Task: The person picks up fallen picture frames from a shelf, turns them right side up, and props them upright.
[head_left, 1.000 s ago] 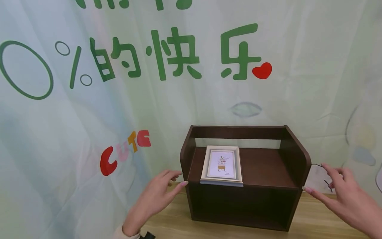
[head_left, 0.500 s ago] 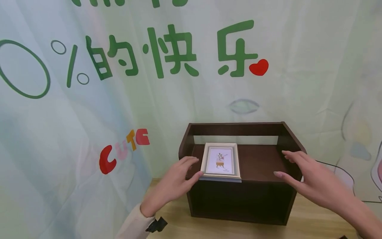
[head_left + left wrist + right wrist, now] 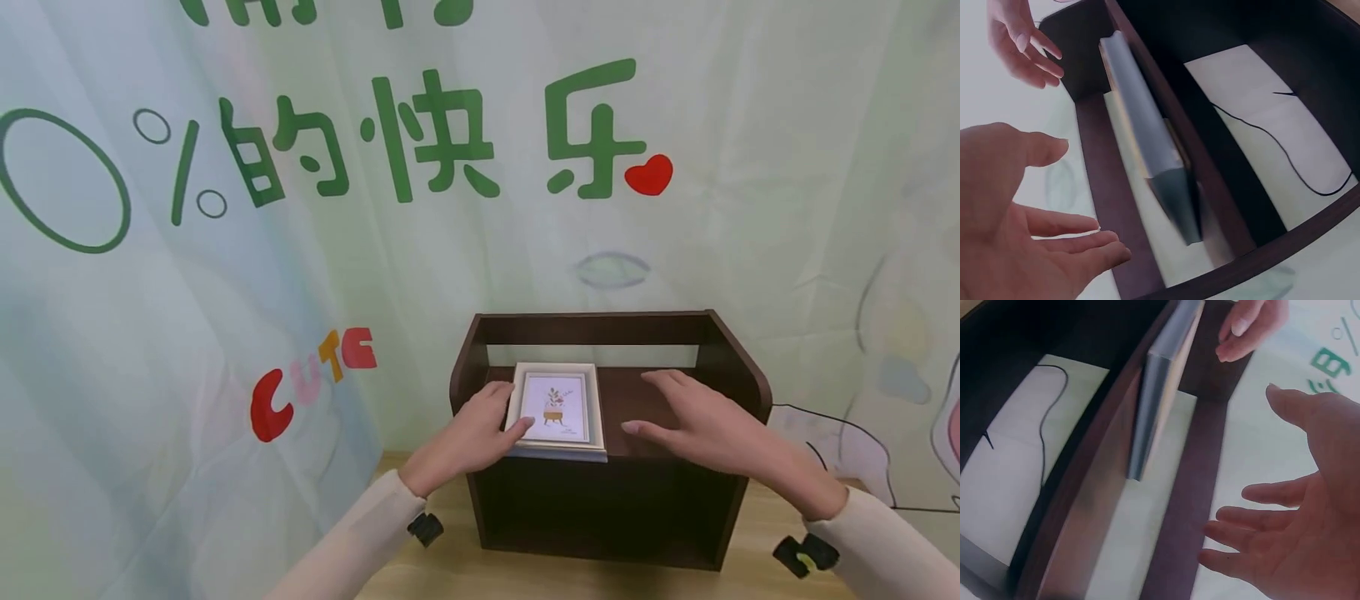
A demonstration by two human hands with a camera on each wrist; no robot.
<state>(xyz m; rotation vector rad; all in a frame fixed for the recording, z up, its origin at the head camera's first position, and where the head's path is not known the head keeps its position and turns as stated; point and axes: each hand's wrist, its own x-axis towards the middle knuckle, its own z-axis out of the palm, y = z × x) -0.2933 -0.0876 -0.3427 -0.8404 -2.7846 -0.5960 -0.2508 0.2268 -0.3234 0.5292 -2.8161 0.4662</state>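
Note:
A cream picture frame (image 3: 555, 408) with a potted-plant print lies face up on the left part of a dark brown shelf unit (image 3: 738, 367); its front edge reaches the shelf's front edge. My left hand (image 3: 476, 429) hovers at the frame's left side, fingers relaxed and thumb over its border in the head view. In the left wrist view, a gap separates this hand (image 3: 1029, 219) from the frame (image 3: 1147, 119). To the frame's right, my right hand (image 3: 701, 421) is held above the bare shelf board, fingers spread. The right wrist view shows that hand (image 3: 1297, 531) holding nothing.
The unit stands on a light wooden surface (image 3: 442, 558), with a dark compartment (image 3: 600, 508) below the board. Behind and to the left hangs a pale green printed curtain (image 3: 420, 267). Raised side panels and a back rail (image 3: 592, 328) border the upper shelf.
Both hands have moved inward from the unit's outer sides. The left is now by the frame's left edge, the right over the board. The picture frame stays in place on the shelf.

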